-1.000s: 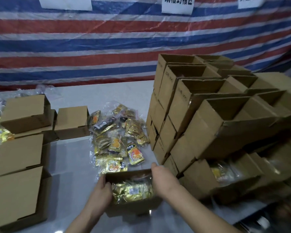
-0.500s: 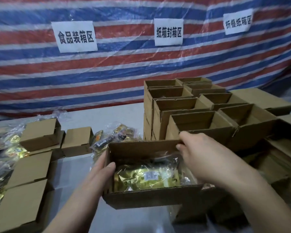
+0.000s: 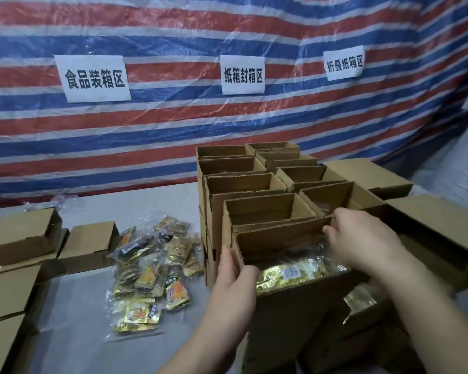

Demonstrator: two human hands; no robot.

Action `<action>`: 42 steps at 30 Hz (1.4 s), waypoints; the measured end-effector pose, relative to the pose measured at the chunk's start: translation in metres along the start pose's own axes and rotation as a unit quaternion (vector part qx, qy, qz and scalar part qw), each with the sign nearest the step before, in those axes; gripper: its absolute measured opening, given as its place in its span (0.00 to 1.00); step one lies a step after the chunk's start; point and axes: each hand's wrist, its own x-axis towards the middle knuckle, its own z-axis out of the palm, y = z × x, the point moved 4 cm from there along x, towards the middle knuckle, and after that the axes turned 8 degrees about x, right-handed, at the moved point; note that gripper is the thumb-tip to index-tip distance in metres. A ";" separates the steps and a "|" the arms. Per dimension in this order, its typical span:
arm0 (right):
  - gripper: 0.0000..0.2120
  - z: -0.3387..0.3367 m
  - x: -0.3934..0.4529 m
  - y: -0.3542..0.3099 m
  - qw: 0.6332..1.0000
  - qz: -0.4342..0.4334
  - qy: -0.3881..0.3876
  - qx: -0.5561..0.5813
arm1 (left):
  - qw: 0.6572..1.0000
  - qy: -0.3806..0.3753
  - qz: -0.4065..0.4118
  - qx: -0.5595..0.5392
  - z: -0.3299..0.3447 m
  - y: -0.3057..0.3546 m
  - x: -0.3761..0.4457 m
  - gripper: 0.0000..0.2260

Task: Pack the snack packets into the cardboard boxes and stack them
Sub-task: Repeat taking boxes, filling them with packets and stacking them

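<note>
Presently both hands, left hand (image 3: 234,282) and right hand (image 3: 362,241), grip an open cardboard box (image 3: 295,300) holding gold snack packets (image 3: 287,275).

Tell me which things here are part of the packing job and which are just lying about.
Job: filled box held by left hand and right hand; stacked open boxes; loose snack packets.
Lying about: paper signs; striped tarp.
</note>
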 end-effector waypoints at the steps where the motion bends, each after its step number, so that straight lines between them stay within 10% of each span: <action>1: 0.08 0.003 0.004 0.001 1.000 0.009 -0.003 0.002 | 1.000 0.005 -0.003 0.000 0.001 -0.001 0.003 0.30; 18: 0.15 0.041 0.034 0.029 0.989 0.046 -0.081 0.113 | 0.997 -0.003 -0.050 -0.055 0.008 -0.017 0.030 0.39; 28: 0.17 0.019 0.021 0.013 0.994 0.010 0.049 0.097 | 0.999 -0.018 -0.014 -0.043 0.005 -0.020 0.032 0.42; 42: 0.08 0.009 -0.038 -0.170 0.939 -0.194 0.001 0.284 | 0.984 0.157 -0.062 -0.052 -0.127 -0.067 0.042 0.23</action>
